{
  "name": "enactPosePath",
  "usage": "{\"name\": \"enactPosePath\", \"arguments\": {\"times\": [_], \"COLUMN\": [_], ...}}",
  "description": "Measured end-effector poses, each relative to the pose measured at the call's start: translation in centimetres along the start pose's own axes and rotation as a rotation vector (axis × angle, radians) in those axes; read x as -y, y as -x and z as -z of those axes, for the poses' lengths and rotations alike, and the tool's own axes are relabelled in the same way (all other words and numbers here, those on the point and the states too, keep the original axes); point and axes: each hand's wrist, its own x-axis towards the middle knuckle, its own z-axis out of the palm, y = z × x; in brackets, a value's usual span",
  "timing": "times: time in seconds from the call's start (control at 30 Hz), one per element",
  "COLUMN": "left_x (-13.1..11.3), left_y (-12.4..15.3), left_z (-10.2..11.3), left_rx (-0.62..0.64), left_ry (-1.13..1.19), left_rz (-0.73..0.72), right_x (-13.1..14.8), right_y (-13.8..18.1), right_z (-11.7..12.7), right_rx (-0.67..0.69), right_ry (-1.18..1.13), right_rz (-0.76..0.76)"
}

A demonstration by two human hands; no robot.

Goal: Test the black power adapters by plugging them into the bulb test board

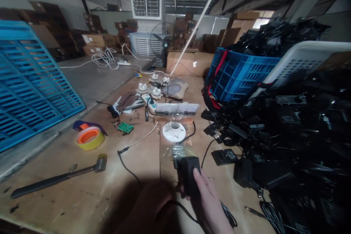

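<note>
Two hands low at centre, over a plywood worktable. Far left: blue slatted crate panel, leaning. Next, toward the table's front edge: long-handled hammer, lying flat; behind it, yellow tape roll with orange core. Further right: small green circuit board, then thin black cable trailing toward the near edge. Left hand in shadow, dim, just left of the adapter; grip state cannot be told. Centre: white ceramic lamp holder behind the hands, clear plastic bag between it and the adapter. Black power adapter, upright on the table, cord running down toward the near edge. Right hand closed around the adapter from the right, thumb on its face. Right: blue plastic crate, white basket, and large heap of black adapters and cords spilling over the table.
</note>
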Motion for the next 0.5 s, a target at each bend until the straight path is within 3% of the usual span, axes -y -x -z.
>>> {"name": "enactPosePath", "arguments": {"times": [0.3,0.5], "left_x": [0.4,0.8], "left_y": [1.4,1.9], "left_z": [-0.5,-0.9], "left_rx": [-0.053,-0.088], "left_ry": [-0.045,-0.037], "left_rz": [0.116,0.098], "right_x": [1.0,0.5], "right_y": [0.5,0.2], "right_z": [-0.6,0.1], "right_rx": [-0.017,-0.034], "right_ry": [0.066,0.085], "right_rz": [-0.011,-0.022]}}
